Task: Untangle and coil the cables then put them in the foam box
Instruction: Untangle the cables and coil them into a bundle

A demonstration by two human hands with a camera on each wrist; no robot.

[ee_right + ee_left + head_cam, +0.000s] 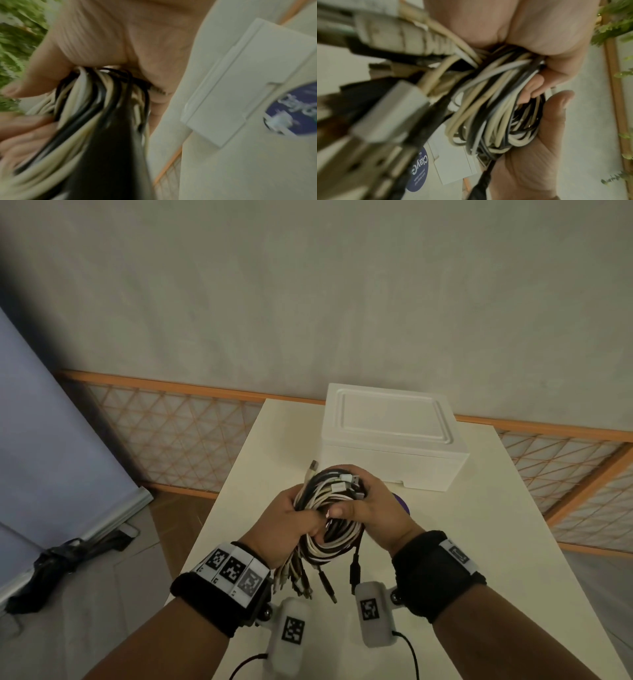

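Cable bundle, black and white, coiled at frame centre above the counter — left hand clenched round one side, right hand clasping the other, likely keeping loops together; foam box lidded, beyond, upper centre

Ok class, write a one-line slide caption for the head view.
Both hands, left hand and right hand, grip a coiled cable bundle above the table, closed foam box behind.
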